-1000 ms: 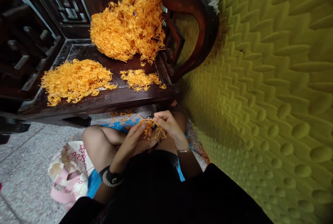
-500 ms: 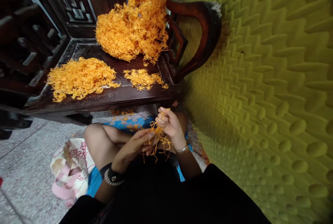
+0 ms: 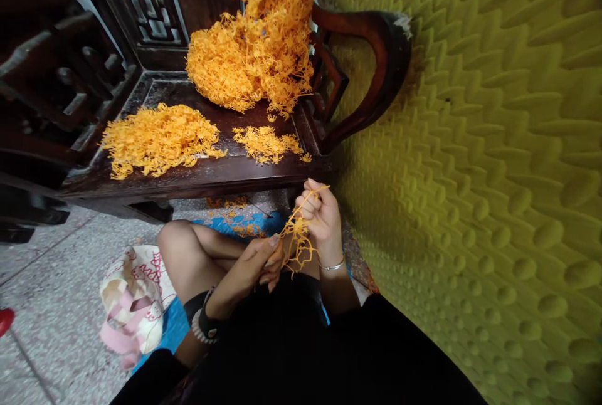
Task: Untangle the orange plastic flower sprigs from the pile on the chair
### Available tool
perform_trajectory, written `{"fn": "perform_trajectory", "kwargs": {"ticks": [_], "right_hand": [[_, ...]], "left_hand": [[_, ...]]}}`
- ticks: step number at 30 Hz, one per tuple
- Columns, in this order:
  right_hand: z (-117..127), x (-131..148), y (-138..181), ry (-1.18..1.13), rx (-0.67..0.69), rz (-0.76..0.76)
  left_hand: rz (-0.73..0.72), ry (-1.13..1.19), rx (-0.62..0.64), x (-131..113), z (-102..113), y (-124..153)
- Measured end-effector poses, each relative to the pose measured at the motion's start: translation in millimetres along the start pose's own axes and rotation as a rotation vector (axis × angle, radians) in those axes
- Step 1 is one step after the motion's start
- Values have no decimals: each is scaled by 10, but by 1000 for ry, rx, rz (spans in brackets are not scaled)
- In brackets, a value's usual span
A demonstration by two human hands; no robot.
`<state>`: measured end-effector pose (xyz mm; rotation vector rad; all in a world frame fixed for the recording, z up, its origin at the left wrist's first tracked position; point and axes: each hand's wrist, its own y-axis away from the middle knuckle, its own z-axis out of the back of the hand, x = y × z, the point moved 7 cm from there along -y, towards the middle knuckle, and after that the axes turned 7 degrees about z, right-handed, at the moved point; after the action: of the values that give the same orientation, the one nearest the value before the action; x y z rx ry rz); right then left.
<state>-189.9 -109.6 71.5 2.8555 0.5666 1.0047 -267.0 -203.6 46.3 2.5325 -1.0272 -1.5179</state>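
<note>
In front of my lap, a small tangle of thin orange branched strands stretches between my two hands. My left hand pinches its lower left end between thumb and fingers. Raised a little higher, my right hand has its fingers curled round the upper end, and one strand pokes out over the thumb. Loose lengths hang below the right hand. On the dark wooden seat ahead lie a wide heap of similar orange pieces and a smaller heap. Behind them rises a large orange mass.
A curved wooden armrest stands at the seat's right, beside a yellow-green textured wall. A white and pink cloth bag lies on the speckled floor at left. Orange scraps lie under the seat, near a blue mat.
My right hand has moved up and right, away from my left, and the strands between them are drawn out more. The view has shifted slightly, so the seat appears further right.
</note>
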Motion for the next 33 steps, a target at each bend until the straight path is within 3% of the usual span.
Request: {"fn": "perform_trajectory", "kwargs": {"ticks": [2, 6, 8, 10, 16, 21, 27, 31, 33], "right_hand": [[85, 160, -39, 118, -72, 76], [297, 816, 16, 248, -294, 509], [280, 931, 55, 281, -273, 561], [190, 851, 59, 343, -195, 516], [81, 503, 20, 406, -131, 559], [260, 472, 34, 584, -240, 638], [324, 373, -6, 620, -257, 601], [297, 406, 14, 680, -288, 639], [264, 429, 40, 721, -301, 680]], "left_hand": [[-37, -77, -38, 0, 13, 94], [-118, -311, -158, 20, 195, 456], [-173, -451, -249, -74, 333, 569], [-262, -621, -358, -306, 460, 528], [-551, -1175, -790, -1314, 706, -322], [-595, -1526, -942, -1663, 740, -939], [-556, -1552, -954, -1755, 760, -1174], [-746, -1270, -963, -1710, 667, -865], [-821, -1048, -825, -1530, 556, -668]]}}
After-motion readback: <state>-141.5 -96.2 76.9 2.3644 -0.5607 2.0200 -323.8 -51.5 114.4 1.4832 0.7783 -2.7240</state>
